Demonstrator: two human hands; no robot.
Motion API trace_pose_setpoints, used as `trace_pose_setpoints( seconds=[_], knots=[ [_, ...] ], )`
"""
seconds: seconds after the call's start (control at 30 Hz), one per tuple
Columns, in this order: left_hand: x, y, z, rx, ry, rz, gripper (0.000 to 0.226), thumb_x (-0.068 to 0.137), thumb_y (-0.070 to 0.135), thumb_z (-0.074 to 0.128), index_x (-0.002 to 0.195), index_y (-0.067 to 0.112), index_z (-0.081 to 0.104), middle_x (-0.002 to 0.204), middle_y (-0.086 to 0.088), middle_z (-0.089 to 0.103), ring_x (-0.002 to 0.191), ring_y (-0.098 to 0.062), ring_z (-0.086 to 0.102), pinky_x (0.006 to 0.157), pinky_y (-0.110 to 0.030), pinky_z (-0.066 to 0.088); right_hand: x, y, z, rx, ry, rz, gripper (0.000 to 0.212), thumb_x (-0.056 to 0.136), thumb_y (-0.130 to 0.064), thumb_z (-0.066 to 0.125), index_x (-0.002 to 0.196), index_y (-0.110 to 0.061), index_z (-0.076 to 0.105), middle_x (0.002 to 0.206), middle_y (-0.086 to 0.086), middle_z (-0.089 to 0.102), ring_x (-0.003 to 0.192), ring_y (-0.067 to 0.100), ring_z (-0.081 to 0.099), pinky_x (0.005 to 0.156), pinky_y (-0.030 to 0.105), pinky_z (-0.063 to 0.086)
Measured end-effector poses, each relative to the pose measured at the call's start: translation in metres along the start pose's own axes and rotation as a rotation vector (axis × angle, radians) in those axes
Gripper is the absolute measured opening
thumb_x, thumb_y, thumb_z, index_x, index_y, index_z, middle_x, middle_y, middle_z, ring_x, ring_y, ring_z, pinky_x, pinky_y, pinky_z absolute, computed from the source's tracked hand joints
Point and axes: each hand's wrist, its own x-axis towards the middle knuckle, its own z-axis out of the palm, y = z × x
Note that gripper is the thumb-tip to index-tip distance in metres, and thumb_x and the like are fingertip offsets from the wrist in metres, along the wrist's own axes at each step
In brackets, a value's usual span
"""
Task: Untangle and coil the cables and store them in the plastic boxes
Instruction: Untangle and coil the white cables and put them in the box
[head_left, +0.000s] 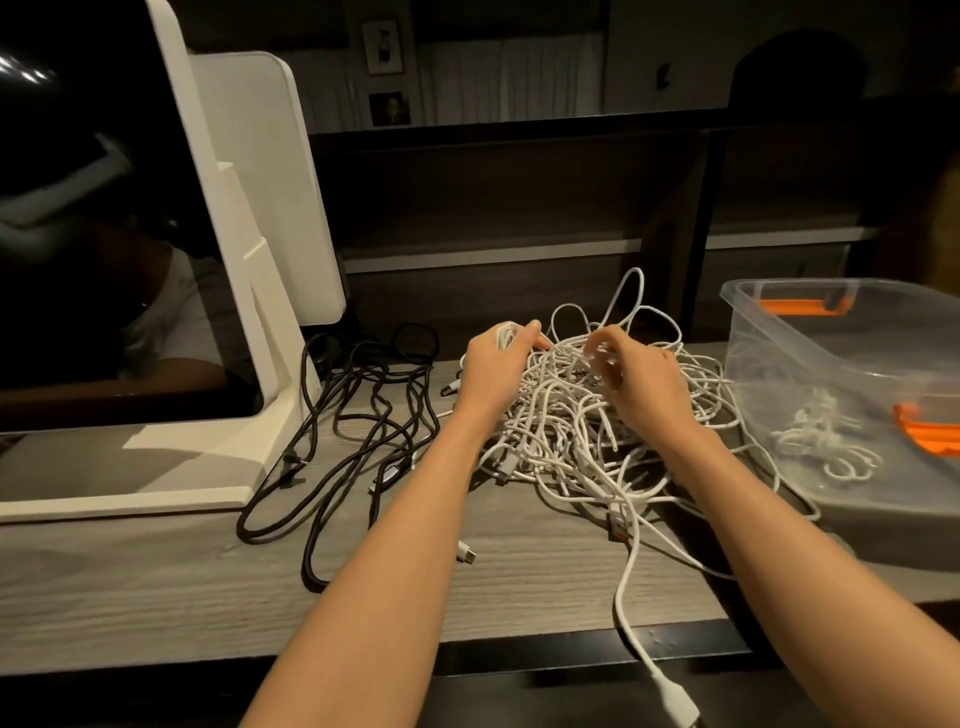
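- Left hand (496, 364) curls round a small bundle of white cable at the far left edge of the tangle.
- Right hand (636, 379) pinches a strand, fingers bent, above the white cable tangle (576, 441) on the bench (156, 582).
- Black cables (358, 415) sprawl left of it.
- Clear plastic box (852, 395), right, holds white cable.

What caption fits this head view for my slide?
Both hands work a white cable tangle: left hand holds a small coil, right hand pinches strands, clear plastic box alongside.
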Motion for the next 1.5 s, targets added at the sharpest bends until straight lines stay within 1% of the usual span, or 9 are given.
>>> trace_pose_setpoints(
  seconds=[0.23, 0.43, 0.67, 0.77, 0.83, 0.93, 1.1, 1.27, 1.5],
  knots=[
    [0.004, -0.008, 0.000, -0.117, 0.227, -0.048, 0.029, 0.101, 0.023, 0.050, 0.075, 0.018, 0.062, 0.054, 0.005, 0.050, 0.046, 0.003, 0.048, 0.064, -0.015, 0.042, 0.004, 0.001, -0.001, 0.101, 0.102, 0.116, 0.014, 0.092, -0.002, 0.053, 0.102, -0.011, 0.053, 0.092, 0.007, 0.065, 0.082, 0.026, 0.060, 0.068, 0.042, 0.049],
    [0.002, -0.006, 0.004, -0.162, 0.329, -0.044, 0.030, 0.100, 0.024, 0.051, 0.073, 0.017, 0.061, 0.054, 0.005, 0.048, 0.041, 0.001, 0.041, 0.045, -0.012, 0.036, 0.008, -0.004, -0.004, 0.227, 0.273, 0.257, 0.009, 0.097, -0.017, 0.051, 0.104, -0.012, 0.055, 0.088, 0.002, 0.062, 0.076, 0.018, 0.058, 0.065, 0.034, 0.045],
    [0.002, -0.008, 0.011, 0.198, -0.025, 0.089, 0.033, 0.084, 0.037, 0.072, 0.069, 0.007, 0.070, 0.061, -0.008, 0.064, 0.055, -0.018, 0.055, 0.056, -0.031, 0.044, 0.003, -0.012, -0.016, 0.787, 0.007, 0.264, 0.023, 0.096, -0.022, 0.056, 0.106, -0.003, 0.063, 0.083, 0.003, 0.069, 0.070, 0.001, 0.065, 0.060, 0.012, 0.048],
    [0.004, -0.015, 0.009, 0.294, -0.015, 0.061, 0.043, 0.082, 0.044, 0.071, 0.061, 0.008, 0.063, 0.057, -0.005, 0.061, 0.053, -0.023, 0.055, 0.053, -0.037, 0.044, 0.004, -0.008, -0.013, 0.861, -0.077, 0.308, 0.026, 0.101, -0.022, 0.045, 0.103, -0.001, 0.060, 0.080, 0.017, 0.068, 0.063, 0.022, 0.064, 0.056, 0.033, 0.047],
    [0.004, -0.016, 0.006, 0.306, -0.046, -0.021, 0.051, 0.087, 0.043, 0.066, 0.053, 0.012, 0.046, 0.050, -0.001, 0.046, 0.048, -0.018, 0.041, 0.053, -0.034, 0.034, 0.007, -0.004, -0.011, 0.859, -0.123, 0.395, 0.020, 0.100, -0.019, 0.048, 0.106, -0.001, 0.055, 0.078, 0.019, 0.069, 0.054, 0.024, 0.064, 0.057, 0.040, 0.048],
    [0.003, -0.015, 0.007, 0.271, -0.068, -0.083, 0.051, 0.090, 0.043, 0.060, 0.052, 0.016, 0.040, 0.050, 0.000, 0.040, 0.051, -0.017, 0.038, 0.056, -0.034, 0.032, 0.009, -0.003, -0.009, 0.783, -0.183, 0.455, 0.013, 0.093, -0.013, 0.060, 0.100, -0.002, 0.060, 0.070, 0.011, 0.068, 0.041, 0.012, 0.059, 0.042, 0.021, 0.048],
    [0.005, -0.021, 0.012, 0.310, -0.034, -0.184, 0.041, 0.086, 0.036, 0.054, 0.050, 0.019, 0.043, 0.053, -0.001, 0.046, 0.057, -0.021, 0.044, 0.061, -0.035, 0.036, 0.013, -0.001, 0.003, 0.437, -0.282, 0.374, 0.018, 0.091, -0.030, 0.063, 0.094, -0.014, 0.070, 0.077, 0.000, 0.067, 0.063, 0.009, 0.057, 0.062, 0.026, 0.045],
    [0.010, -0.030, 0.012, 0.219, 0.029, -0.309, 0.016, 0.082, 0.026, 0.068, 0.076, 0.011, 0.069, 0.068, -0.002, 0.065, 0.062, -0.020, 0.059, 0.063, -0.034, 0.046, 0.010, 0.001, 0.007, 0.500, -0.204, 0.339, 0.010, 0.085, -0.028, 0.071, 0.082, -0.021, 0.065, 0.077, 0.004, 0.067, 0.071, 0.018, 0.062, 0.068, 0.035, 0.049],
    [0.002, -0.007, 0.012, 0.272, 0.271, 0.019, 0.009, 0.091, 0.028, 0.065, 0.083, 0.026, 0.067, 0.077, 0.010, 0.066, 0.074, -0.007, 0.061, 0.061, -0.025, 0.045, 0.007, -0.008, 0.001, 0.623, -0.057, 0.214, 0.004, 0.089, -0.020, 0.065, 0.093, -0.020, 0.064, 0.091, 0.000, 0.066, 0.076, 0.009, 0.060, 0.068, 0.022, 0.048]
  ],
)
